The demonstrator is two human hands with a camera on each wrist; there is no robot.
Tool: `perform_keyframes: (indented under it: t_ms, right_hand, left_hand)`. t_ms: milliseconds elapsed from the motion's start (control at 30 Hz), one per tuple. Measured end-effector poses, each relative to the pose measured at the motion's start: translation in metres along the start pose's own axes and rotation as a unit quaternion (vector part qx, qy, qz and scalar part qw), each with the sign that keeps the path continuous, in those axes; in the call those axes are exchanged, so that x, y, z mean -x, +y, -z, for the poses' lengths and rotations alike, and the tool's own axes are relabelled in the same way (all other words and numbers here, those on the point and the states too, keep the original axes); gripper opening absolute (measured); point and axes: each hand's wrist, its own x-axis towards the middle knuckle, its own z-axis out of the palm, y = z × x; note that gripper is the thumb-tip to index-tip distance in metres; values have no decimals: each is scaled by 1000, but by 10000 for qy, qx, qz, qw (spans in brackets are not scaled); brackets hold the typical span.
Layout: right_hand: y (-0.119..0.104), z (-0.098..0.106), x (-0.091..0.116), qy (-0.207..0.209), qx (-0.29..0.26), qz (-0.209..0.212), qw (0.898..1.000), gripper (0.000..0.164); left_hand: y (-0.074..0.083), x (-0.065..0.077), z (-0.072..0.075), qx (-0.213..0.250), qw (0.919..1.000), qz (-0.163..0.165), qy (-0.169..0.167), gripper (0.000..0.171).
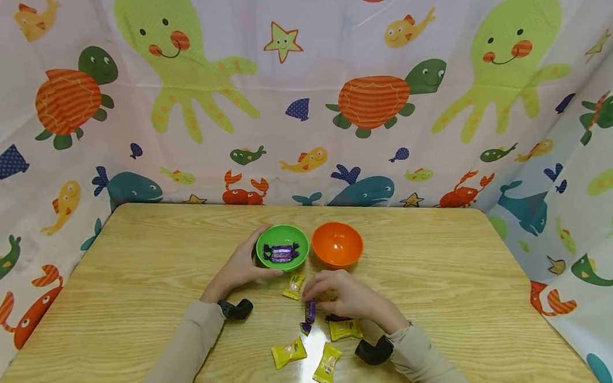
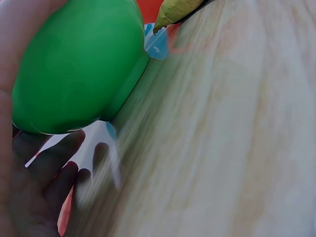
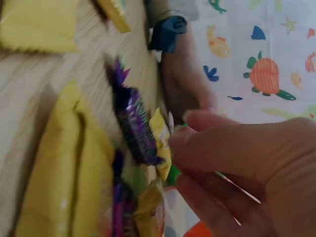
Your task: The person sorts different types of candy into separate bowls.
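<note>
My left hand [image 1: 242, 264] holds a small green bowl [image 1: 288, 233] by its left side, thumb at the near edge and fingers round the far side. In the left wrist view the bowl's outer wall [image 2: 79, 64] fills the upper left. Inside the bowl lies a purple-wrapped candy [image 1: 281, 253]. My right hand [image 1: 343, 293] is over the loose candies with bent fingers. Its fingertips are right at the upper end of another purple-wrapped candy [image 1: 310, 311]; in the right wrist view that candy [image 3: 136, 126] lies beside thumb and fingers, not between them.
An orange bowl [image 1: 337, 245] stands right of the green one. Several yellow-wrapped candies [image 1: 289, 352] lie scattered on the wooden table [image 1: 446, 277], one near the green bowl. Partly under the right hand is a further purple candy [image 1: 338, 317]. A sea-animal curtain [image 1: 301, 87] hangs behind the table.
</note>
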Motion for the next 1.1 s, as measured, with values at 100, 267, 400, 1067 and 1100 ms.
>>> perform_keyframes:
  t_ms: [100,267,400,1067,1100]
  right_hand:
    - [3,-5,1,-232,232,116,9994,23]
    - [4,-8,0,-439,605,193,9970,23]
    - [3,-10,-1,-421,715,204,9963,21]
    - [3,-15,0,-351,898,381,9946,15]
    - [3,-15,0,-352,873,389,9948,15]
  left_hand:
    - [9,4,1,-37,10000,21,-30,105]
    - [12,5,2,-91,9999,53,-32,105]
    - [9,5,1,-57,10000,25,-15,106]
    - [9,6,0,-73,10000,50,-40,106]
    - [9,7,0,-83,9999,57,-44,106]
